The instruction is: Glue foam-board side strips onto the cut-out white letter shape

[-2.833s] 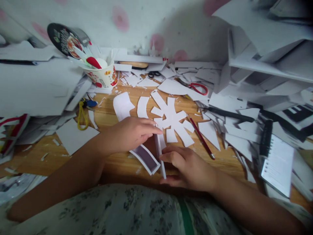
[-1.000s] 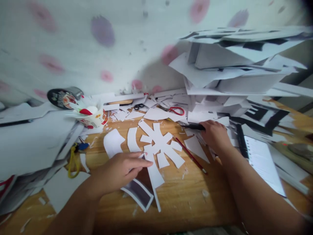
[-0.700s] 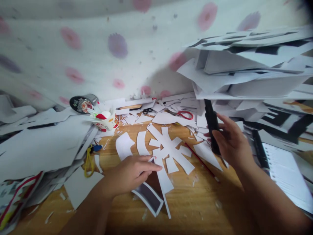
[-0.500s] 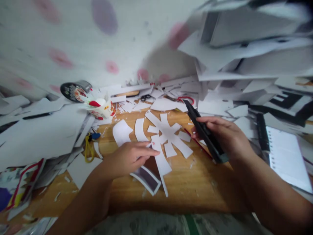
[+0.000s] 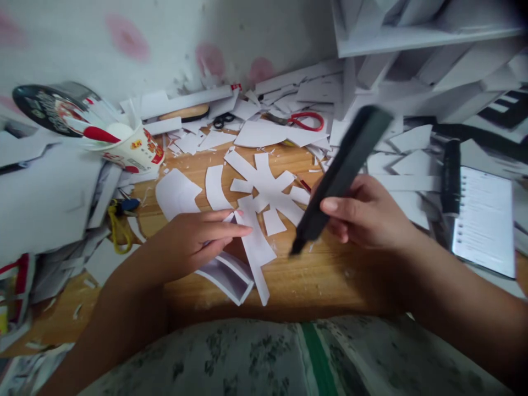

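My right hand (image 5: 363,214) is closed around a thick black pen-shaped tool (image 5: 340,170), whose narrow tip points down and left above the table. My left hand (image 5: 202,239) has its fingers stretched out, the fingertips resting on a long white card strip (image 5: 258,236). Beneath that hand lies a curved white channel-shaped piece (image 5: 229,278) with raised walls, partly hidden. A white star-like cutout (image 5: 268,184) with several arms lies just beyond. Left of it are a curved white strip (image 5: 216,187) and a wider white piece (image 5: 176,190).
A paper cup (image 5: 136,148) holding a red-handled item leans at the left back. Red-handled scissors (image 5: 307,121) and white scraps (image 5: 264,133) line the back. A lit phone (image 5: 482,220) lies right, yellow-handled scissors (image 5: 119,228) left. A shelf (image 5: 424,41) overhangs the right back.
The black tool has turned over in my right hand, its tip swinging from up and away to down and left. My left hand still rests on the strip. The camera view has tilted down.
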{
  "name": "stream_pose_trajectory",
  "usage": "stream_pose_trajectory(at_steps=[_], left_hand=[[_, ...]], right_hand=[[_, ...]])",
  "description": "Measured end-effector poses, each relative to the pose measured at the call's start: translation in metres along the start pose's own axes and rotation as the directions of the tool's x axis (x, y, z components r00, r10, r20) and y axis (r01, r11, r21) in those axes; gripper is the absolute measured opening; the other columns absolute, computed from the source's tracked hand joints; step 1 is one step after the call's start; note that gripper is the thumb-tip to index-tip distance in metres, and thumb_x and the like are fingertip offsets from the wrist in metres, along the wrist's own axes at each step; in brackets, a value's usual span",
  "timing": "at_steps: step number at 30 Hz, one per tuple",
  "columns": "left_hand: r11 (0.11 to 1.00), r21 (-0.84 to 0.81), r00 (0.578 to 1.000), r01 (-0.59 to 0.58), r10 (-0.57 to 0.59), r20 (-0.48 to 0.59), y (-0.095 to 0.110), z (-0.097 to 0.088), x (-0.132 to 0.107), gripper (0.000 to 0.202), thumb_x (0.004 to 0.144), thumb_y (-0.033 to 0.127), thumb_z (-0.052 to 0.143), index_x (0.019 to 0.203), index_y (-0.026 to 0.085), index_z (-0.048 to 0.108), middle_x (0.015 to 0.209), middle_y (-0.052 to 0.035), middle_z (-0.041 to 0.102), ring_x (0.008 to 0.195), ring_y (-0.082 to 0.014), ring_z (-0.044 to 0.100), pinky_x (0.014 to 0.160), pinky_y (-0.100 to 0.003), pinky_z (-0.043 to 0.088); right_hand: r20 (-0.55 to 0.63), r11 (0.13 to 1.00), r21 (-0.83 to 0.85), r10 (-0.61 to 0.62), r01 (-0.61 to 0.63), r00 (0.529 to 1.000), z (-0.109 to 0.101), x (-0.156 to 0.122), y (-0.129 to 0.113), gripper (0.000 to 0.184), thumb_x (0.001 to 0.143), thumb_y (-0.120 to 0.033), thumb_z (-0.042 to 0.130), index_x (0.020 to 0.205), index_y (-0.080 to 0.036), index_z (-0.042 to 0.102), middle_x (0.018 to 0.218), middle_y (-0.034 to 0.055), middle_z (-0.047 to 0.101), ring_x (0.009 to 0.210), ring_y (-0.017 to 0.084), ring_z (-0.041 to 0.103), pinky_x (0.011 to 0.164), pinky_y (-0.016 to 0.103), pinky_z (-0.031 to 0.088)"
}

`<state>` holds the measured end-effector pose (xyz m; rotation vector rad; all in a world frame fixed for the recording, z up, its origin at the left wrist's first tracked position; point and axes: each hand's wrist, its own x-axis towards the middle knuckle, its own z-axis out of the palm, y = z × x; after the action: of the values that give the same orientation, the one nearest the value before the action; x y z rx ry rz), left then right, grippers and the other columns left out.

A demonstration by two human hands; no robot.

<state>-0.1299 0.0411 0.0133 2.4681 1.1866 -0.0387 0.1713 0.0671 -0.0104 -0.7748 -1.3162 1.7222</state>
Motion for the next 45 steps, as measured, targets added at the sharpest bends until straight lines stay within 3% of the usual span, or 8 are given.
stream_pose_trajectory(at_steps=[3,5,12,27,41,45], left_hand=[[1.000,0.005,1.000,0.009,-0.009,0.000,0.000,0.000,0.000,0.041,0.097,0.027,0.039,0.130,0.040,0.059,0.137,-0.0013,0.060,0.128,-0.0251,0.055,0.098,-0.039,0.052],[1.000,0.014,1.000,0.016,-0.016,-0.002,0.000,0.000,0.000,0.041,0.096,0.027,0.037,0.128,0.039,0.061,0.137,-0.0041,0.060,0.126,-0.0262,0.057,0.097,-0.041,0.052],[0.999,0.031,1.000,0.009,-0.009,-0.010,-0.001,-0.001,0.000,0.040,0.096,0.029,0.039,0.127,0.040,0.062,0.136,-0.0031,0.061,0.124,-0.0265,0.059,0.097,-0.040,0.052],[0.999,0.050,1.000,0.015,-0.014,-0.006,-0.002,0.003,0.000,0.036,0.097,0.040,0.041,0.126,0.040,0.063,0.138,-0.0031,0.060,0.122,-0.0268,0.060,0.098,-0.040,0.051],[0.999,-0.035,1.000,0.009,-0.010,-0.030,0.000,0.004,0.000,0.033,0.097,0.039,0.047,0.126,0.038,0.063,0.130,0.0015,0.066,0.127,-0.0241,0.056,0.103,-0.036,0.048],[0.998,-0.065,0.999,-0.002,-0.001,-0.036,0.000,0.005,0.000,0.033,0.096,0.036,0.049,0.125,0.038,0.064,0.130,0.0013,0.066,0.128,-0.0236,0.055,0.104,-0.038,0.048]], right_hand=[[0.155,0.993,-0.116,0.036,-0.018,0.987,0.009,-0.003,0.002,0.019,0.081,-0.029,0.072,0.072,-0.016,0.061,0.055,-0.0035,0.059,0.043,0.008,0.053,0.040,0.018,0.044],[0.238,0.980,-0.196,0.003,0.045,0.971,0.013,-0.003,0.002,0.014,0.082,-0.023,0.071,0.075,-0.015,0.062,0.063,-0.0017,0.062,0.052,0.009,0.057,0.048,0.018,0.048],[0.352,0.851,-0.463,-0.079,0.247,0.933,0.009,-0.003,0.004,0.015,0.085,-0.027,0.069,0.080,-0.014,0.066,0.083,0.0043,0.068,0.076,0.014,0.064,0.066,0.022,0.051],[0.433,0.867,-0.405,-0.099,0.291,0.896,0.017,-0.005,0.006,0.004,0.087,-0.019,0.066,0.087,-0.015,0.066,0.085,0.0033,0.067,0.077,0.013,0.065,0.069,0.021,0.054],[0.468,0.816,-0.379,-0.238,0.437,0.851,0.021,-0.004,0.001,0.003,0.083,-0.013,0.071,0.084,-0.014,0.068,0.084,0.0043,0.072,0.079,0.012,0.068,0.074,0.019,0.054],[0.407,0.811,-0.405,-0.254,0.423,0.878,0.020,-0.008,-0.010,0.006,0.082,-0.014,0.072,0.087,-0.018,0.071,0.088,0.0028,0.074,0.082,0.014,0.070,0.074,0.021,0.055]])
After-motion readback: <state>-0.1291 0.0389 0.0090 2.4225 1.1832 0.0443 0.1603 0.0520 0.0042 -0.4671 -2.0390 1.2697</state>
